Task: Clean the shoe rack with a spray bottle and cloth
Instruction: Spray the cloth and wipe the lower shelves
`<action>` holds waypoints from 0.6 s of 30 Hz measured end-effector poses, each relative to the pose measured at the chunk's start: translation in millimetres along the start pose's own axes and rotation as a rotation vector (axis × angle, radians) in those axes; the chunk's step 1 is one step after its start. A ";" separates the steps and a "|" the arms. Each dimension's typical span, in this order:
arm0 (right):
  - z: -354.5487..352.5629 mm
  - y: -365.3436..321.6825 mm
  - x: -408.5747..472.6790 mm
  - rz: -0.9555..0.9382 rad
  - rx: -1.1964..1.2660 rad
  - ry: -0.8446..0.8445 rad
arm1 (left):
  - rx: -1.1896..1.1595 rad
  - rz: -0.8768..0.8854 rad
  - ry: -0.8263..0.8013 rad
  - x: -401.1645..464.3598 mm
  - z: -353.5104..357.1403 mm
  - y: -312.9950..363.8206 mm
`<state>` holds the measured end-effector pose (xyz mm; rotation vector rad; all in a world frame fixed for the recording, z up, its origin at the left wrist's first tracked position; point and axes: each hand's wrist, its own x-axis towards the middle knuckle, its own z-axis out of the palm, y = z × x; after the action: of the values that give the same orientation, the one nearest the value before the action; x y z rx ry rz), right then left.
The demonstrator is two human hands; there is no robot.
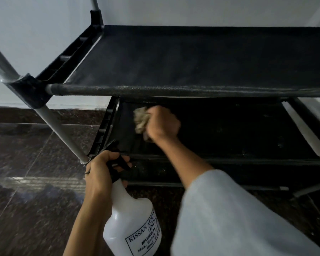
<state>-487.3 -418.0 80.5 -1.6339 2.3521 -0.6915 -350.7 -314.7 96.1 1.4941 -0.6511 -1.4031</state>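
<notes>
Beige cloth (pixel 141 119) sits bunched in the right hand (pixel 162 124), arm reaching under the shoe rack (pixel 192 89)'s upper shelf, pressing its lower shelf. Left hand (pixel 102 170), near the rack's front-left post, grips the white spray bottle (pixel 131 215)'s neck.

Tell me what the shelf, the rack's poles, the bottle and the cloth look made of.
Shelf: black woven fabric, matte, with a visible weave along its front edge.
Poles: probably metal, smooth grey with a dull sheen.
Bottle: white translucent plastic, glossy, with a printed label and a black trigger head.
Cloth: soft crumpled textile, pale beige; too blurred to tell the fibre.
</notes>
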 end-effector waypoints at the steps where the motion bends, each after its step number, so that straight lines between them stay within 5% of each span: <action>1: -15.1 24.1 2.5 0.091 -0.045 0.041 | 0.002 -0.004 0.002 -0.8 -0.1 0.4; 7: -88.5 116.1 -18.7 0.456 -0.168 0.172 | -0.012 0.016 -0.013 -4.3 -0.9 -0.6; 9: -70.1 89.8 -23.6 0.348 -0.150 0.144 | -0.020 0.011 -0.021 -1.3 -2.4 -2.2; 14: -30.8 6.2 -43.6 -0.167 -0.023 -0.230 | 0.008 0.008 -0.022 3.8 -3.3 -4.2; 18: -49.7 58.3 -10.0 0.001 -0.104 -0.200 | 0.007 0.025 -0.029 -0.7 -0.7 -2.3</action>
<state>-552.5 -379.3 94.9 -1.6583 2.2789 -0.3913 -350.7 -312.9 94.3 1.4685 -0.6914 -1.4073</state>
